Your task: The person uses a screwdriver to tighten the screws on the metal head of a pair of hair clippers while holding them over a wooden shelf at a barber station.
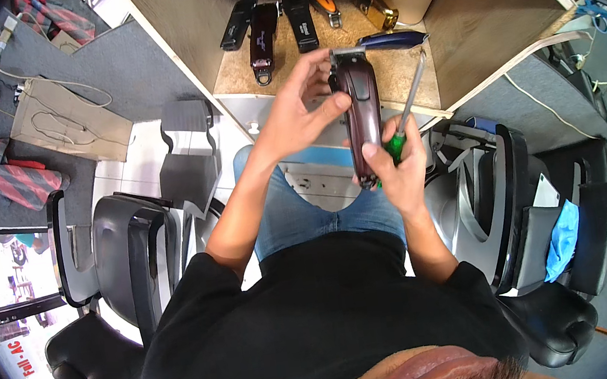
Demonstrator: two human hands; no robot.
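Maroon clipper [363, 118] sits in front of your torso, at the shelf's [235, 73] near edge, blade end away from you. Your left hand [303, 114] is part-curled at its blade end, thumb pressed to the side; fingertips partly hidden. Your right hand [399, 166] closes on its lower end, thumb on top, and also grips the green screwdriver [411, 97], shaft slanting up and right. Blue clipper [393, 41] lies on the shelf just beyond.
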